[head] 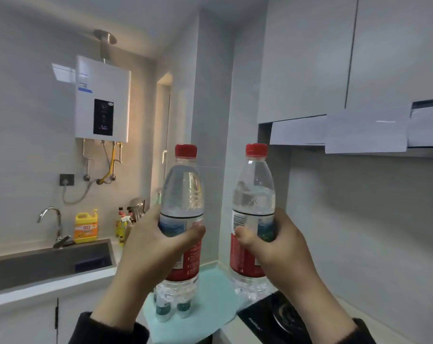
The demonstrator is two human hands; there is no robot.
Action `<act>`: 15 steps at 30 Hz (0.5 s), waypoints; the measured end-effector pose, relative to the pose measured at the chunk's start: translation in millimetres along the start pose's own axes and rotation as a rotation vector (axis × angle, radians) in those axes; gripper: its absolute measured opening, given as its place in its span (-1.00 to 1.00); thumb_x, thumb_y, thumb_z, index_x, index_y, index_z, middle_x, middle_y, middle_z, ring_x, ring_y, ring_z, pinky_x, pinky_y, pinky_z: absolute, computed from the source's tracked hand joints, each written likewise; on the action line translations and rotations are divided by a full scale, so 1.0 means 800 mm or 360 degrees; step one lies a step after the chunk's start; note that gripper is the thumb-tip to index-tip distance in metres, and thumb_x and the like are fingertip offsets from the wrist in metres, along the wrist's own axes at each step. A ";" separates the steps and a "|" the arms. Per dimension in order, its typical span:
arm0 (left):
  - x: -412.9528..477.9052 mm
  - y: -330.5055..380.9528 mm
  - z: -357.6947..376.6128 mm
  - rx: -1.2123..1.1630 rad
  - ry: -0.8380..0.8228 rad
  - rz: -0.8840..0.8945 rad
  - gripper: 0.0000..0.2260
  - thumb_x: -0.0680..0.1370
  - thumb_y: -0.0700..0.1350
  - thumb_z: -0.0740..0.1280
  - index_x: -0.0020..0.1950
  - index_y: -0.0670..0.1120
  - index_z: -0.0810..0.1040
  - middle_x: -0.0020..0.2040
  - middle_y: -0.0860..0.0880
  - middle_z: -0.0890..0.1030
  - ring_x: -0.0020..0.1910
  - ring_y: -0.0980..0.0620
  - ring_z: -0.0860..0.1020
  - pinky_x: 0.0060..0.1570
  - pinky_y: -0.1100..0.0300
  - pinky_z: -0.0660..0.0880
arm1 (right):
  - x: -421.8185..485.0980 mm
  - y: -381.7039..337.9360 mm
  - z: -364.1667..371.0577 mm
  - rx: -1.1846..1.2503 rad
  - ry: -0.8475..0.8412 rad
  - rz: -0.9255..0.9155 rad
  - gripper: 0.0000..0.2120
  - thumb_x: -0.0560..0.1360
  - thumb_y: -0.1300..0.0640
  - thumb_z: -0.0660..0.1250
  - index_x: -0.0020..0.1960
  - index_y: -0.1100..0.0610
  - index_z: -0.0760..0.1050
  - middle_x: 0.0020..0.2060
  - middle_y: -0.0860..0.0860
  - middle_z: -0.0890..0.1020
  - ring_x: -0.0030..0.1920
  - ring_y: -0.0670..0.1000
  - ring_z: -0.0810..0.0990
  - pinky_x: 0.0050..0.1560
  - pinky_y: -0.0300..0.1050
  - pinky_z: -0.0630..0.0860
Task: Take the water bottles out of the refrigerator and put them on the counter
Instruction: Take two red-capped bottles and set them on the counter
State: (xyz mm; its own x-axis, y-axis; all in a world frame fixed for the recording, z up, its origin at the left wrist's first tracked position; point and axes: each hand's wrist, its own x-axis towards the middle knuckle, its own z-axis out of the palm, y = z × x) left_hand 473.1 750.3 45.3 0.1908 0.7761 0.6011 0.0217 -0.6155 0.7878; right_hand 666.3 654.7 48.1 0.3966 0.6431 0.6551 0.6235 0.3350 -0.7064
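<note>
Over pale-green counter (211,297), two held bottles (182,194), sink (49,265) at left

Left hand (158,244), right hand (282,249): raised, gripping.

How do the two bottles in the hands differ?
The left bottle is held by the left hand above small bottles; the right bottle, in the right hand, hangs by the stove. The right bottle's label shows a barcode; the left bottle's does not. Both have red caps.
</note>
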 end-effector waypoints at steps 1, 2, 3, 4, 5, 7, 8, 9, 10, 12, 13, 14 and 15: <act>0.019 -0.017 0.010 -0.0012 -0.0019 -0.0032 -0.37 0.11 0.31 0.47 0.11 0.11 0.58 -0.06 0.06 0.70 -0.06 0.02 0.67 -0.06 0.01 0.60 | 0.015 0.015 0.007 -0.0018 0.0008 0.0035 -0.53 0.19 -0.36 0.39 0.03 -0.22 0.50 -0.11 -0.27 0.67 -0.11 -0.23 0.65 -0.12 -0.12 0.61; 0.038 -0.035 0.021 -0.0024 -0.0030 -0.0065 -0.39 0.11 0.30 0.48 0.11 0.12 0.57 -0.06 0.07 0.70 -0.06 0.03 0.66 -0.08 0.03 0.59 | 0.031 0.031 0.014 -0.0037 0.0015 0.0075 -0.52 0.18 -0.36 0.39 0.03 -0.22 0.49 -0.11 -0.25 0.67 -0.11 -0.23 0.64 -0.11 -0.13 0.60; 0.058 -0.054 0.033 -0.0041 -0.0035 -0.0096 -0.42 0.11 0.28 0.48 0.09 0.13 0.57 -0.08 0.09 0.70 -0.08 0.07 0.66 -0.15 0.10 0.58 | 0.048 0.049 0.023 -0.0050 0.0022 0.0117 -0.52 0.18 -0.35 0.40 0.04 -0.21 0.48 -0.11 -0.22 0.67 -0.10 -0.21 0.64 -0.09 -0.13 0.60; 0.076 -0.072 0.046 -0.0056 -0.0044 -0.0132 -0.45 0.12 0.26 0.49 0.06 0.13 0.57 -0.12 0.11 0.70 -0.12 0.11 0.66 -0.22 0.18 0.54 | 0.063 0.067 0.030 -0.0055 0.0024 0.0163 -0.51 0.19 -0.33 0.41 0.05 -0.19 0.48 -0.10 -0.20 0.67 -0.08 -0.19 0.64 -0.08 -0.12 0.60; 0.093 -0.090 0.059 -0.0074 -0.0059 -0.0170 -0.47 0.12 0.23 0.50 0.04 0.12 0.58 -0.15 0.11 0.70 -0.17 0.14 0.67 -0.27 0.24 0.51 | 0.078 0.087 0.037 -0.0053 0.0020 0.0209 -0.51 0.20 -0.30 0.42 0.06 -0.16 0.47 -0.09 -0.17 0.67 -0.07 -0.16 0.64 -0.07 -0.11 0.59; 0.119 -0.128 0.083 -0.0095 -0.0103 -0.0240 -0.52 0.16 0.14 0.56 0.04 0.07 0.60 -0.19 0.11 0.72 -0.23 0.18 0.68 -0.31 0.30 0.49 | 0.102 0.126 0.049 -0.0064 0.0018 0.0301 -0.55 0.21 -0.25 0.45 0.03 -0.14 0.47 -0.09 -0.16 0.65 -0.07 -0.16 0.62 -0.09 -0.12 0.57; 0.129 -0.144 0.092 -0.0099 -0.0117 -0.0257 -0.55 0.20 0.07 0.59 0.04 0.06 0.61 -0.19 0.13 0.72 -0.24 0.21 0.67 -0.32 0.30 0.49 | 0.112 0.143 0.054 -0.0084 0.0017 0.0328 -0.58 0.22 -0.22 0.46 0.01 -0.14 0.46 -0.09 -0.17 0.65 -0.07 -0.18 0.61 -0.12 -0.15 0.54; 0.140 -0.163 0.103 -0.0102 -0.0113 -0.0272 -0.58 0.25 0.00 0.62 0.05 0.05 0.61 -0.18 0.14 0.72 -0.24 0.22 0.67 -0.31 0.29 0.50 | 0.123 0.164 0.058 -0.0108 0.0010 0.0352 -0.60 0.23 -0.19 0.49 -0.01 -0.14 0.45 -0.10 -0.18 0.64 -0.08 -0.20 0.60 -0.16 -0.19 0.52; 0.151 -0.183 0.114 -0.0093 -0.0092 -0.0287 -0.60 0.27 -0.05 0.63 0.05 0.05 0.61 -0.18 0.13 0.72 -0.24 0.22 0.67 -0.30 0.26 0.51 | 0.134 0.184 0.062 -0.0132 -0.0002 0.0371 -0.61 0.25 -0.17 0.50 -0.02 -0.15 0.44 -0.11 -0.19 0.63 -0.09 -0.22 0.60 -0.19 -0.23 0.49; 0.174 -0.218 0.137 -0.0087 -0.0051 -0.0333 -0.60 0.27 -0.06 0.64 0.03 0.07 0.60 -0.18 0.09 0.72 -0.23 0.16 0.68 -0.26 0.20 0.55 | 0.157 0.223 0.069 -0.0167 -0.0031 0.0409 -0.62 0.25 -0.15 0.52 -0.03 -0.16 0.43 -0.13 -0.22 0.62 -0.12 -0.26 0.58 -0.24 -0.30 0.45; 0.184 -0.236 0.149 -0.0077 -0.0032 -0.0362 -0.58 0.25 -0.03 0.64 0.04 0.06 0.60 -0.16 0.07 0.72 -0.19 0.11 0.68 -0.23 0.17 0.56 | 0.169 0.244 0.073 -0.0176 -0.0039 0.0430 -0.63 0.26 -0.14 0.52 -0.04 -0.15 0.43 -0.14 -0.22 0.61 -0.13 -0.27 0.57 -0.26 -0.33 0.43; 0.194 -0.253 0.164 -0.0061 -0.0012 -0.0390 -0.54 0.22 0.01 0.64 0.06 0.05 0.59 -0.12 0.05 0.71 -0.14 0.05 0.68 -0.17 0.11 0.57 | 0.182 0.265 0.076 -0.0185 -0.0049 0.0442 -0.63 0.26 -0.12 0.53 -0.04 -0.15 0.43 -0.14 -0.23 0.61 -0.15 -0.29 0.56 -0.28 -0.35 0.41; 0.204 -0.270 0.179 -0.0041 0.0011 -0.0417 -0.49 0.18 0.07 0.62 0.08 0.05 0.59 -0.08 0.03 0.71 -0.09 0.00 0.67 -0.10 0.03 0.59 | 0.194 0.288 0.080 -0.0182 -0.0069 0.0455 -0.63 0.27 -0.11 0.54 -0.04 -0.15 0.42 -0.15 -0.23 0.61 -0.17 -0.30 0.56 -0.30 -0.36 0.40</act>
State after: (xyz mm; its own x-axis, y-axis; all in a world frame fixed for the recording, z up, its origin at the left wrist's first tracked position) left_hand 640.2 990.2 -46.1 0.1752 0.9095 0.3769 0.0447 -0.3898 0.9198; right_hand 828.3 875.8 -29.8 0.5394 0.7297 0.4202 0.5634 0.0581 -0.8241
